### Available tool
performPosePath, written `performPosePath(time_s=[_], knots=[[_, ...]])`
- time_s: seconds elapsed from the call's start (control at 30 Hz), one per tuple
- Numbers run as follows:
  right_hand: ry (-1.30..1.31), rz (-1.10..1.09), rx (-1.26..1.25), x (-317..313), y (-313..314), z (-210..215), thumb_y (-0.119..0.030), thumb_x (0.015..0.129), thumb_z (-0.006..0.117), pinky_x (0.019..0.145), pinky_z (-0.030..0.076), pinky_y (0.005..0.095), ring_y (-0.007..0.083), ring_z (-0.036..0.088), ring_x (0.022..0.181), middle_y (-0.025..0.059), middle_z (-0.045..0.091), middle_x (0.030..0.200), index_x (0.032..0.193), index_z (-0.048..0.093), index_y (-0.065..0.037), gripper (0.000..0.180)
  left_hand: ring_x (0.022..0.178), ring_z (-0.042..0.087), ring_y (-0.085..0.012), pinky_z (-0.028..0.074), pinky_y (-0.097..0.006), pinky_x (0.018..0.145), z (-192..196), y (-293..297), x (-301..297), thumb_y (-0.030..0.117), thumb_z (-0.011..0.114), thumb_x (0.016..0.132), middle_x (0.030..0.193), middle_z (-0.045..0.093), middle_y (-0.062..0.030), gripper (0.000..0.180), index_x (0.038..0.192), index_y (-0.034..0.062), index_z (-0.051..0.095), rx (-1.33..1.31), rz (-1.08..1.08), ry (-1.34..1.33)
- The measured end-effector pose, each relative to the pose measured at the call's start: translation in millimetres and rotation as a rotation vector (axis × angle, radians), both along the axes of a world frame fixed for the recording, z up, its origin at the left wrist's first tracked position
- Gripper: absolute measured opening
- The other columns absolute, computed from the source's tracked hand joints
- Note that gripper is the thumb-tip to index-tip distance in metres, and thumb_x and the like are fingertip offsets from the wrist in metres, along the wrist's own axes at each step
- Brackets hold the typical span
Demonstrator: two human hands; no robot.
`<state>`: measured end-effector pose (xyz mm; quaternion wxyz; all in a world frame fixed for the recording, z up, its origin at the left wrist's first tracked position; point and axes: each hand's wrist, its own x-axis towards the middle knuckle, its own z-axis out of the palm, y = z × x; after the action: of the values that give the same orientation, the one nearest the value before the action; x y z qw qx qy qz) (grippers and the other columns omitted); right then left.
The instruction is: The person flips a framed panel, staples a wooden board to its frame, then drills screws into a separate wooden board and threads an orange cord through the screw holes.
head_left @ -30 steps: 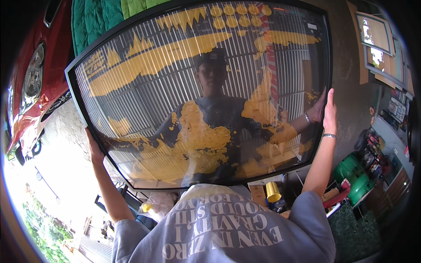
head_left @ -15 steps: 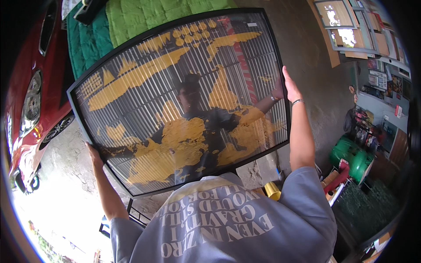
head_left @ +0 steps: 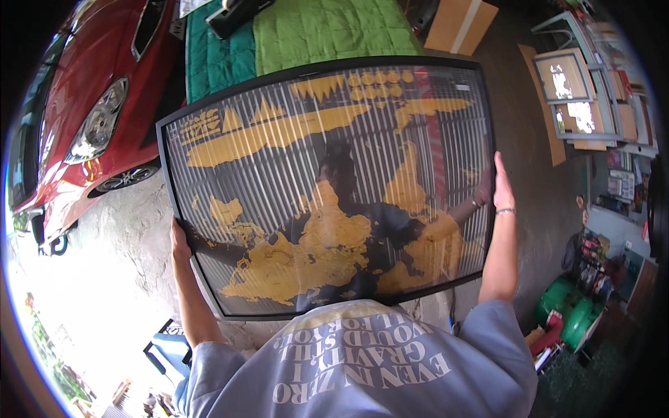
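A large framed world map point(head_left: 334, 230) hangs upside down between my arms, gold land shapes behind dark glass with a black frame. Reflections of a ribbed roof and a person lie across the glass. My left hand point(head_left: 180, 240) is closed on the left edge of the frame, its fingertips hidden behind it. On the opposite edge, my right hand point(head_left: 502, 182) presses with its palm, fingers stretched along the side. The frame's far edge overlaps a green quilted cloth point(head_left: 327, 31); whether they touch, I cannot tell.
On the cloth's far left part lies a black object point(head_left: 233, 15). A red car point(head_left: 90, 90) stands at the left. Cardboard point(head_left: 460, 26) lies at the far right, near leaning frames point(head_left: 568, 90). A green tank point(head_left: 561, 310) and clutter fill the right side.
The framed map now sits lower and farther right in view, its edges more level. Both hands have moved along with it, still holding its sides. More of the car and the quilted cloth shows.
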<state>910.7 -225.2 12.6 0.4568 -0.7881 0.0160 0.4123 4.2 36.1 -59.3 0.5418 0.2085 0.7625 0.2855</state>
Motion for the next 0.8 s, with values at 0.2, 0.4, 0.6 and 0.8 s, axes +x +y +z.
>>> performPosePath(time_s=[0.2,0.4,0.6,0.8], knots=[[-0.112,-0.064,0.265,6,27,95,-0.08,0.087,0.06,0.119,0.032,0.0359,0.0213,0.041,0.143,0.0091,0.045,0.155,0.151,0.045,0.0,0.103,0.081,0.057,-0.0133,0.048,-0.03,0.077,143,21,31,0.074,0.048,0.098,0.09,0.061,0.0007,0.064,0.108,0.0142,0.065,0.303,0.026,-0.251],[-0.179,-0.194,0.635,41,102,172,-0.073,0.097,0.049,0.107,0.042,0.0346,0.0164,0.053,0.126,0.0053,0.057,0.137,0.132,0.06,-0.007,0.076,0.071,0.055,-0.0136,0.048,-0.029,0.071,255,85,50,0.075,0.043,0.1,0.076,0.056,0.0018,0.064,0.086,0.0144,0.06,0.713,0.113,-0.297],[-0.269,-0.459,0.912,47,183,187,-0.055,0.105,0.039,0.116,0.033,0.0346,0.019,0.045,0.139,0.0072,0.05,0.15,0.145,0.05,0.001,0.07,0.088,0.07,-0.0279,0.057,-0.041,0.082,253,164,50,0.049,0.039,0.106,0.1,0.071,-0.012,0.055,0.108,0.002,0.069,1.007,0.149,-0.39],[-0.252,-0.39,1.067,60,189,152,-0.053,0.102,0.04,0.119,0.03,0.0386,0.0219,0.042,0.143,0.0088,0.048,0.15,0.146,0.047,0.001,0.07,0.1,0.069,-0.0293,0.056,-0.04,0.088,198,183,42,0.033,0.046,0.1,0.108,0.07,-0.0144,0.044,0.117,-0.0022,0.066,1.138,0.043,-0.383]])
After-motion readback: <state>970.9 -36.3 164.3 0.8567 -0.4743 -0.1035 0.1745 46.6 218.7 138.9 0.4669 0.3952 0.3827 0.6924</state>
